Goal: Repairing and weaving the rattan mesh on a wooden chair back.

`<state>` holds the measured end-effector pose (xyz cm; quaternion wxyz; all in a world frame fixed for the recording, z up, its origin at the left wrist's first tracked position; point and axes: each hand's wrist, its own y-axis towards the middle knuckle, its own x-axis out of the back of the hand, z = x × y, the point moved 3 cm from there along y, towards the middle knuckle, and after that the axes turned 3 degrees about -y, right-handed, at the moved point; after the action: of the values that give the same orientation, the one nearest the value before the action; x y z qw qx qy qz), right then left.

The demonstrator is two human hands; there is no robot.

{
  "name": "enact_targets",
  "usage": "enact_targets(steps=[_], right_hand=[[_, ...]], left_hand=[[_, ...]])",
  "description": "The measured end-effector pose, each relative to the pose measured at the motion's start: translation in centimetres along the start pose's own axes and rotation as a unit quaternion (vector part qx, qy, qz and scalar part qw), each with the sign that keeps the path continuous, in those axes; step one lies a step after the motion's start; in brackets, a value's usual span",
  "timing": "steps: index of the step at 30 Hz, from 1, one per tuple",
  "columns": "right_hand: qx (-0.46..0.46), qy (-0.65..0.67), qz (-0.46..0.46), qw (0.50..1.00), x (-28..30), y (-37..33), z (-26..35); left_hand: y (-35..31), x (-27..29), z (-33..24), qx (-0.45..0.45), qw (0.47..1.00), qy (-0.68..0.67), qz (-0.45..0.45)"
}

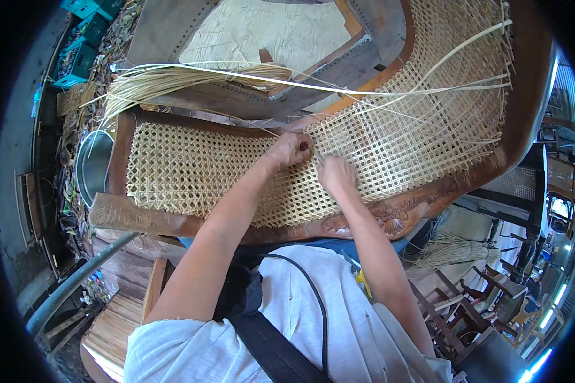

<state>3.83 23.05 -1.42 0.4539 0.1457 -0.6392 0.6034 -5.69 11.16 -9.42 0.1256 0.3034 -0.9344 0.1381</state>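
A carved wooden chair frame (399,220) lies across my lap, its long panel filled with woven cane webbing (191,166). My left hand (291,150) rests on the webbing near the frame's far rail, fingers curled in a pinch. A thin pale cane strand (270,131) runs to its fingers. Just to the right and a little nearer, my right hand (337,175) is closed around a small, thin greyish tool (321,159). Its tip points at the weave beside my left fingers; its exact kind is too small to tell. Long loose strands (338,89) trail over the right part of the webbing.
A bundle of cane strands (172,82) lies across another wooden frame (236,96) beyond the panel. At left stand a metal basin (96,163), teal crates (80,60) and a metal pipe (80,284). More cane (457,251) and several chair frames (485,297) crowd the right.
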Motion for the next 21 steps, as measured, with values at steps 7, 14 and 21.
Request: enact_targets(steps=[7, 14, 21], right_hand=[[0.045, -0.117, -0.035, 0.991, 3.7, -0.1, -2.4], [0.055, 0.289, 0.021, 0.956, 3.8, -0.2, -2.7], [0.233, 0.105, -0.137, 0.957, 3.4, 1.3, 1.4]], left_hand=[[-0.3, 1.8, -0.5, -0.012, 0.999, 0.005, 0.029], [-0.4, 9.1, 5.0, 0.198, 0.910, 0.364, -0.018], [0.6, 11.5, 1.5, 0.207, 0.919, 0.336, 0.005]])
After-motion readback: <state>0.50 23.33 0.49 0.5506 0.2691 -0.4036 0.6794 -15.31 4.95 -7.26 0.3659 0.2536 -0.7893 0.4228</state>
